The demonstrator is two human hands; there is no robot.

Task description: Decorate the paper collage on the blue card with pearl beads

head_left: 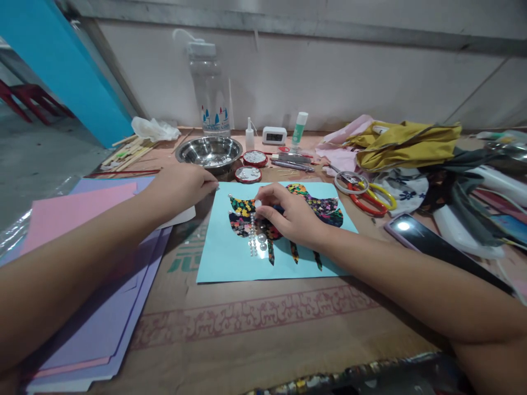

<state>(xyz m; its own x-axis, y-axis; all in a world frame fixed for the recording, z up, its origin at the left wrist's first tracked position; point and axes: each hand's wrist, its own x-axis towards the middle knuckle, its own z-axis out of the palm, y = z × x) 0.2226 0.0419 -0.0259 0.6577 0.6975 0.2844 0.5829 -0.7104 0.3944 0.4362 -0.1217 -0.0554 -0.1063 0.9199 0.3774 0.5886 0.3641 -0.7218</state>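
Observation:
A light-blue card [230, 263] lies on the cardboard, carrying dark flowered fabric cut-outs [328, 218] with narrow strips pointing down. My right hand [288, 214] is over the card, thumb and forefinger pinched at the top of a clear sheet of stick-on pearls [262, 238]. A pale round spot shows at those fingertips. Small pearls dot the left tips of the fabric. My left hand [185, 189] is at the card's upper left corner, fingers curled and pressed together. Whether anything is between them is hidden.
Purple and pink paper sheets [86, 296] lie left. Behind the card stand a steel bowl [209, 151], round red-rimmed containers [248, 174], a glue stick [300, 129], a small clock [274, 135] and a water bottle [209, 93]. Scissors [366, 203], cloths [407, 145] and a phone [444, 247] lie right.

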